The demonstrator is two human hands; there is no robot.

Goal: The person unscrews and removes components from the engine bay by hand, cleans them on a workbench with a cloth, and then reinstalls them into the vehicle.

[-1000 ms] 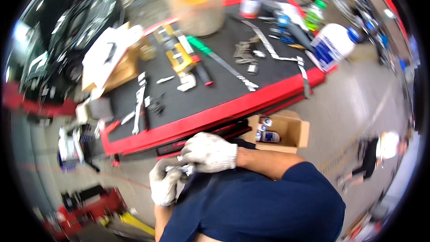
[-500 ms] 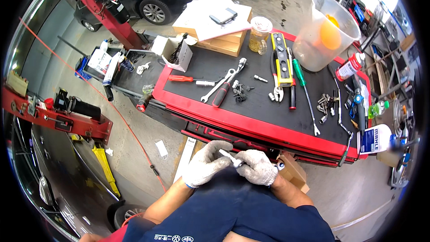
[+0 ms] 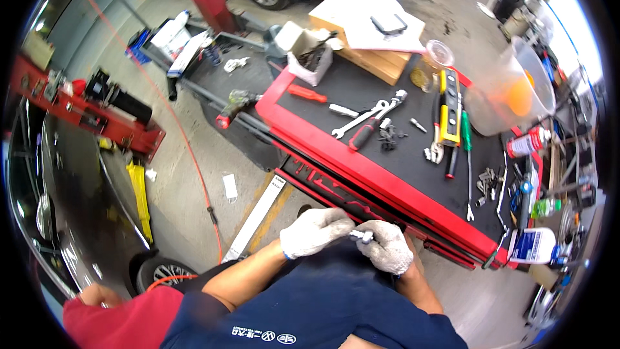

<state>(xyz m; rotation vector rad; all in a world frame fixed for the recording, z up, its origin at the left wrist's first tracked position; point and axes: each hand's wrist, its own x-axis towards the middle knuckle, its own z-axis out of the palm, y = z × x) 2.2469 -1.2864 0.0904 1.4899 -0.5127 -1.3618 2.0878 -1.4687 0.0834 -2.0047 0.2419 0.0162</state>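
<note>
White-knit-gloved left hand [image 3: 316, 231] at six o'clock, fingers bunched
Its tips sit near a short, silvery metal piece [image 3: 366, 237] at five o'clock, contact unclear; the white-knit-gloved right hand [image 3: 389, 249] pinches it, and a firm grip there should steady it

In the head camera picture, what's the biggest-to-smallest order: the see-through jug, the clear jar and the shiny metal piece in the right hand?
1. See-through jug
2. Clear jar
3. Shiny metal piece, partly covered by the right hand
</note>
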